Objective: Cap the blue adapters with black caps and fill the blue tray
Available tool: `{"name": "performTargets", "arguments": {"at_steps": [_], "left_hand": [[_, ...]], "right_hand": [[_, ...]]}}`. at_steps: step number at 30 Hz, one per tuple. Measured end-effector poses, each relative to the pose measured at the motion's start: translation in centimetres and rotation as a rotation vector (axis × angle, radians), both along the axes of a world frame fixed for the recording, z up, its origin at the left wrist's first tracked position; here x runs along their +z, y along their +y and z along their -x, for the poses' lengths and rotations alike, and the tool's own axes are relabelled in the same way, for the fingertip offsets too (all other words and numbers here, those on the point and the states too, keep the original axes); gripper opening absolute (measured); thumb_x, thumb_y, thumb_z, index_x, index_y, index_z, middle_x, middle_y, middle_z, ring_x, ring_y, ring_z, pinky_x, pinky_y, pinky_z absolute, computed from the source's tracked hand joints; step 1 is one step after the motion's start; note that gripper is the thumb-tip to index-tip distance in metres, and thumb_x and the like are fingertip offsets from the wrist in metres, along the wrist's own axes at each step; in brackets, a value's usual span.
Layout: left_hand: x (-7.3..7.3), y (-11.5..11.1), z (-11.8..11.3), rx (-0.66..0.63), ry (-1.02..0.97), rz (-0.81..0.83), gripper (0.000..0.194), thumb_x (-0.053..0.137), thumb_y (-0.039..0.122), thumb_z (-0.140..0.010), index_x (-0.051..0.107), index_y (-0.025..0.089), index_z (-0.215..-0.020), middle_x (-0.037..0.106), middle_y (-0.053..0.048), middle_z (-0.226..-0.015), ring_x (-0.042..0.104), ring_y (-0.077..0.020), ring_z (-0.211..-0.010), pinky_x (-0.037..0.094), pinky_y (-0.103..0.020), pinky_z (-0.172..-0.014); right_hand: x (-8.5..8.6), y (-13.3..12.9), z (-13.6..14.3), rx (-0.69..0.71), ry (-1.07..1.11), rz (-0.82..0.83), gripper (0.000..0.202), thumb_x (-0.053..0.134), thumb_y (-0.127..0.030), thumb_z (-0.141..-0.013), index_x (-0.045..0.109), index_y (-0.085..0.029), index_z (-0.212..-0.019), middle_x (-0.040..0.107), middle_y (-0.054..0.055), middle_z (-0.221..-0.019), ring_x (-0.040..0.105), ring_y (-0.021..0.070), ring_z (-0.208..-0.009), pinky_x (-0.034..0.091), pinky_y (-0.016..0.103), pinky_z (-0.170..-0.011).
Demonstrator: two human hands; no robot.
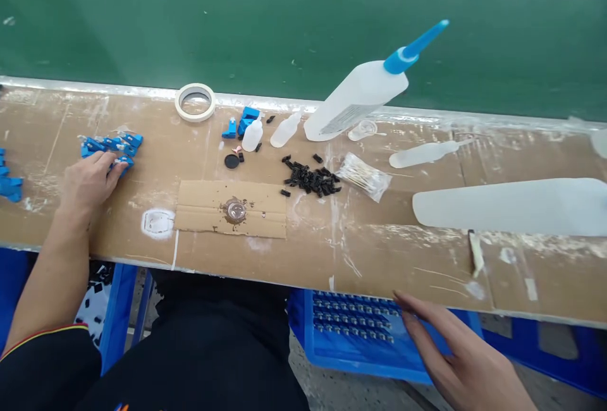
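The right hand [467, 360] lies flat, fingers together, on the blue tray [365, 341] under the bench. The left hand [92, 177] rests, fingers spread, on little blue clips [114, 145]. They look light, hard and easy to pinch by the sides.

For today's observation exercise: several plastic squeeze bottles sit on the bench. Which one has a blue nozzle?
The large tilted bottle at the back edge; its long blue nozzle points up and right. The small bottles beside it have whitish tips.
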State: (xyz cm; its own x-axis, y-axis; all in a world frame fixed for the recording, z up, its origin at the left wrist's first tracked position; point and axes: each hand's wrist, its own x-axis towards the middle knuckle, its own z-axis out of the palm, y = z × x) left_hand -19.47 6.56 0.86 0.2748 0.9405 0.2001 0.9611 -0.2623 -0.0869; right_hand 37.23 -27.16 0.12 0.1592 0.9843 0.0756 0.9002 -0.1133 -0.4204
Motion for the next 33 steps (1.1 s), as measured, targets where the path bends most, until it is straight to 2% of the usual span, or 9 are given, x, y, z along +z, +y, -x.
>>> {"name": "performTargets", "arguments": {"at_steps": [5,9,12,14,16,23,27,30,33], "left_hand": [[0.1,-3.7,-1.3,-0.045,-0.205,-0.051,0.031,0.056,0.046,-0.096,0.069,0.017,-0.093,0.070,-0.004,-0.081,0.059,-0.0176,-0.073,0.040,-0.025,-0.066],[2.2,-10.0,-6.3,-0.149,-0.528,-0.009,0.030,0.056,0.044,-0.098,0.068,0.018,-0.089,0.067,0.000,-0.068,0.055,-0.0128,-0.054,0.039,-0.023,-0.053],[3.4,-14.2,-11.3,-0.395,-0.804,0.254,0.032,0.054,0.045,-0.102,0.066,0.019,-0.088,0.067,0.000,-0.068,0.055,-0.0108,-0.052,0.040,-0.022,-0.050],[3.4,-16.3,-14.3,-0.386,-0.965,0.333,0.034,0.051,0.048,-0.103,0.063,0.019,-0.088,0.064,0.001,-0.068,0.051,-0.0101,-0.051,0.039,-0.023,-0.049],[2.7,-17.7,-16.7,-0.343,-1.095,0.337,0.030,0.051,0.046,-0.103,0.063,0.021,-0.092,0.061,0.001,-0.069,0.049,-0.0108,-0.052,0.038,-0.024,-0.049],[1.1,-19.3,-20.4,-0.415,-1.299,0.255,0.016,0.052,0.038,-0.102,0.062,0.025,-0.101,0.056,-0.002,-0.072,0.049,-0.0155,-0.058,0.037,-0.029,-0.050],[1.7,-19.4,-20.4,-0.393,-1.402,0.418,0.019,0.056,0.040,-0.100,0.063,0.023,-0.101,0.055,-0.002,-0.074,0.050,-0.0140,-0.060,0.041,-0.028,-0.054],[1.0,-19.9,-20.8,-0.369,-1.507,0.503,0.028,0.065,0.045,-0.094,0.063,0.024,-0.113,0.061,-0.004,-0.084,0.055,-0.0146,-0.065,0.044,-0.027,-0.055],[-1.1,-20.8,-22.1,-0.301,-1.639,0.245,0.032,0.072,0.047,-0.089,0.061,0.029,-0.114,0.060,-0.003,-0.087,0.057,-0.0163,-0.072,0.047,-0.028,-0.058]], "right_hand": [[1.3,3.6,4.7,0.126,0.088,-0.157,0.018,0.061,-0.024,-0.098,0.071,-0.023,-0.113,0.076,0.004,-0.098,0.075,0.0191,-0.084,0.060,0.031,-0.078],[1.9,7.4,12.6,0.264,0.381,-0.347,0.041,0.064,-0.005,-0.089,0.069,-0.028,-0.123,0.072,0.004,-0.102,0.072,0.0184,-0.089,0.061,0.030,-0.076],[1.8,9.6,18.8,0.341,0.655,-0.367,0.057,0.065,-0.028,-0.095,0.049,-0.027,-0.149,0.063,0.013,-0.126,0.066,0.0261,-0.110,0.063,0.039,-0.081],[1.4,10.4,21.8,0.394,0.809,-0.259,0.068,0.055,-0.053,-0.099,0.036,-0.024,-0.157,0.055,0.017,-0.137,0.061,0.0295,-0.119,0.062,0.043,-0.083],[0.8,10.8,23.7,0.380,0.911,-0.194,0.068,0.040,-0.062,-0.102,0.035,-0.023,-0.157,0.054,0.016,-0.134,0.060,0.0288,-0.117,0.060,0.045,-0.087],[-1.0,10.6,25.6,0.050,0.883,-0.502,0.026,0.038,-0.042,-0.106,0.054,-0.025,-0.117,0.055,0.005,-0.093,0.057,0.0204,-0.080,0.051,0.037,-0.066],[-0.4,10.8,25.6,-0.032,0.991,-0.451,0.024,0.036,-0.042,-0.106,0.054,-0.025,-0.107,0.053,0.003,-0.090,0.054,0.0185,-0.078,0.048,0.035,-0.067],[0.4,11.4,25.5,-0.116,1.167,-0.421,0.023,0.036,-0.040,-0.106,0.053,-0.025,-0.102,0.052,0.002,-0.090,0.053,0.0162,-0.074,0.047,0.031,-0.063],[1.1,12.0,25.8,-0.156,1.323,-0.437,0.025,0.031,-0.040,-0.106,0.049,-0.026,-0.096,0.044,-0.001,-0.082,0.048,0.0134,-0.063,0.043,0.027,-0.055]]}}
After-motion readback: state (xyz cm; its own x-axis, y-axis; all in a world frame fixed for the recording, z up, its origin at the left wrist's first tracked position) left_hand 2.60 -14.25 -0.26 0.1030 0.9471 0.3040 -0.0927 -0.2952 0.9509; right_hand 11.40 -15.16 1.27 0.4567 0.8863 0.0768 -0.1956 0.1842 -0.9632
